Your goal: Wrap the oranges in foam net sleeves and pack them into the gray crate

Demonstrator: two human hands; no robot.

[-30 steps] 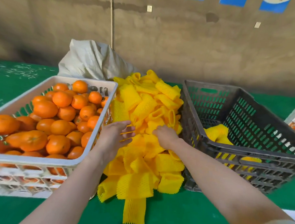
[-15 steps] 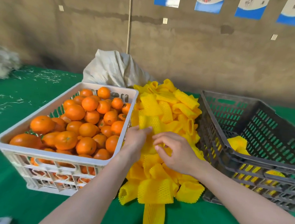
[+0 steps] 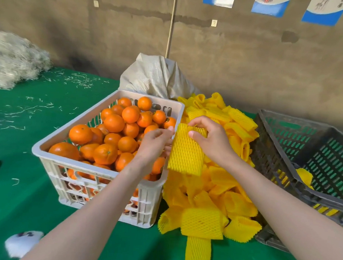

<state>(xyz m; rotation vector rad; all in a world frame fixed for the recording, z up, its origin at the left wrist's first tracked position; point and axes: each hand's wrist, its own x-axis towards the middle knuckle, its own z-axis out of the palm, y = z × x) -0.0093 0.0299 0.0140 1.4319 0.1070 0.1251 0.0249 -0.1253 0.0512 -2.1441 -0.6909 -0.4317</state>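
Above a heap of yellow foam net sleeves [image 3: 212,200], a person holds one sleeve [image 3: 186,150] up between both hands, its lower end hanging free over the pile. The right hand [image 3: 211,139] grips the sleeve's top edge, thumb in front and fingers curled over the back. The left hand [image 3: 154,144] pinches the sleeve's left edge between thumb and fingertips, just beside the right rim of a white crate [image 3: 82,164]. Neither hand touches an orange.

The white crate stands to the left of the heap, touching it, and is filled to its rim with loose, unwrapped oranges [image 3: 114,123]; more fruit shows through its slotted walls. The left forearm crosses the crate's near right corner and hides part of it.

The gray crate [image 3: 319,197] sits to the right of the heap, pressed against it and tilted. Its slotted walls show green through the holes, and a yellow-netted lump [image 3: 304,177] lies on its floor; what the netting covers cannot be told.

All stands on a green table cover [image 3: 36,183] strewn with pale scraps. A tied woven sack [image 3: 155,76] slumps behind the white crate, a thin pole [image 3: 171,23] rising behind it. A mass of pale fibre [image 3: 14,60] lies at far left, and blue-and-white posters [image 3: 270,4] hang on the brown wall.
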